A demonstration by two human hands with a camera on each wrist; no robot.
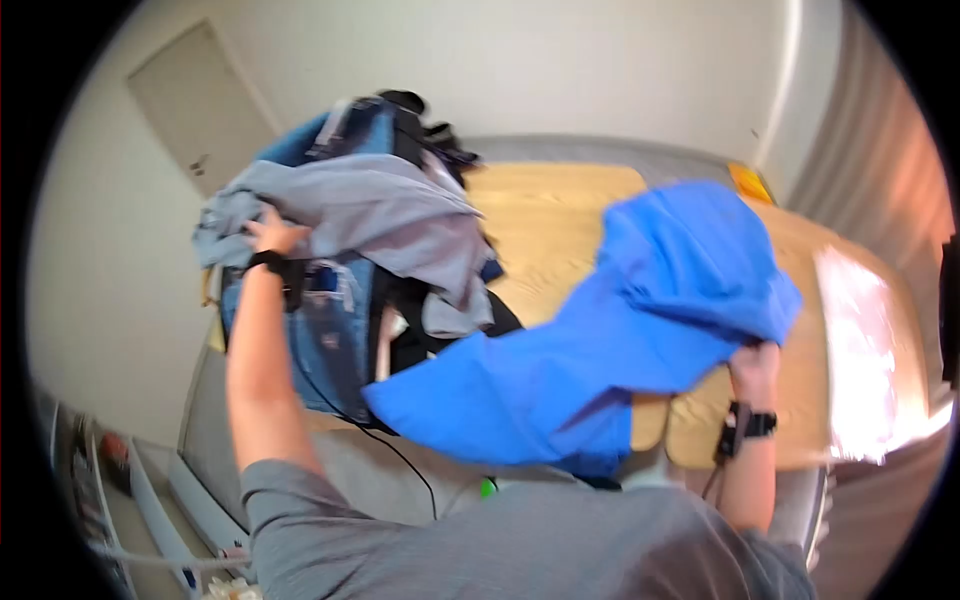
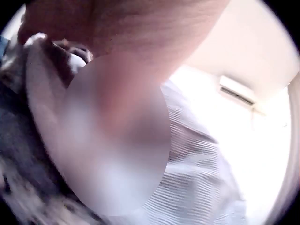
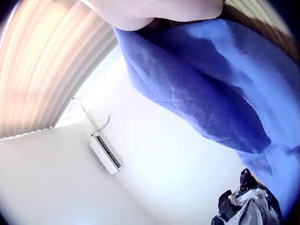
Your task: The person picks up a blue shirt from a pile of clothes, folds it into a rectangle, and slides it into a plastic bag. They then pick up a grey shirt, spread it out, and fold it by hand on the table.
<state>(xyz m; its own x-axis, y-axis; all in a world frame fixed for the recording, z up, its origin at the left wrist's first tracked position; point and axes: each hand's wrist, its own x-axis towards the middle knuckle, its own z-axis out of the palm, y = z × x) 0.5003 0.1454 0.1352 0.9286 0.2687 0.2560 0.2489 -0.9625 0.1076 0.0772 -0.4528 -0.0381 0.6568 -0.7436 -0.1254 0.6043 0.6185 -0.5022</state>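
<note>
A bright blue garment [image 1: 690,260] spreads over the right part of the wooden table, one end hanging past the front edge. My right hand [image 1: 755,372] grips its near right side; the right wrist view shows the fingers [image 3: 187,8] at the gathered blue cloth [image 3: 187,89]. To the left, a grey garment [image 1: 370,205] lies draped across a heap of clothes. My left hand [image 1: 278,237] rests on the left end of that grey cloth with its fingers spread. Blur covers much of the left wrist view, where finely striped fabric [image 2: 192,173] shows beside the hand.
Denim pieces [image 1: 330,345] and dark clothes [image 1: 400,110] make up the heap on the left. A shiny clear plastic sheet [image 1: 865,350] lies at the table's right end. An orange-yellow item [image 1: 750,183] is at the back. A black cable [image 1: 400,455] trails from my left wrist.
</note>
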